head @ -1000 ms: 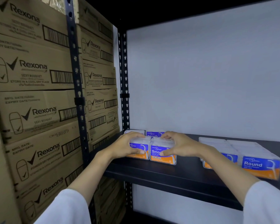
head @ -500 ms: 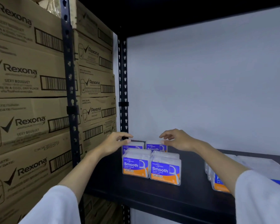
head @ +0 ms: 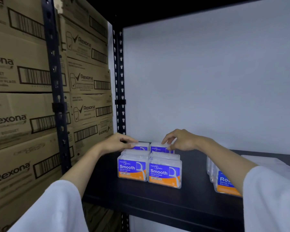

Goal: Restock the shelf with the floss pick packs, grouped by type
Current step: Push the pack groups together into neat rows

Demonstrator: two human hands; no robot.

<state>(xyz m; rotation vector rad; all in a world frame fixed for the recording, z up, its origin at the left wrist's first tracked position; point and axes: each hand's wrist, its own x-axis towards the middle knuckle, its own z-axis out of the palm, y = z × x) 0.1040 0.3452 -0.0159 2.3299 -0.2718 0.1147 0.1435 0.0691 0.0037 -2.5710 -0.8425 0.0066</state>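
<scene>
On our left, stacked brown cardboard cartons printed "Rexona" point(head: 20, 124) fill the neighbouring bay from top to bottom, their outer ends cut off by the frame edge. A pale grey back wall point(head: 208, 81) closes the bay before us, and a black perforated metal upright point(head: 119, 81) runs down its left side. Below lies the black metal shelf point(head: 141, 198), its right end lost behind our white sleeve point(head: 271, 198).

Near the shelf's left end stand four clear plastic floss pick packs with blue and orange labels, two in front and two behind. We read "Smooth" on the front left pack point(head: 132, 168) and the front right pack point(head: 164, 173), which touch side by side. The rear left pack point(head: 141, 146) and rear right pack point(head: 161, 148) show only their tops and a strip of label. Well apart to the right, a clear pack labelled "Ro…" point(head: 224, 183) is half hidden by our right forearm; the packs behind it are too blurred to count.

Our left hand point(head: 117, 143) has its fingers curled over the rear left pack's top edge, gripping it. Our right hand point(head: 181, 139) pinches the rear right pack's lid between thumb and fingers.
</scene>
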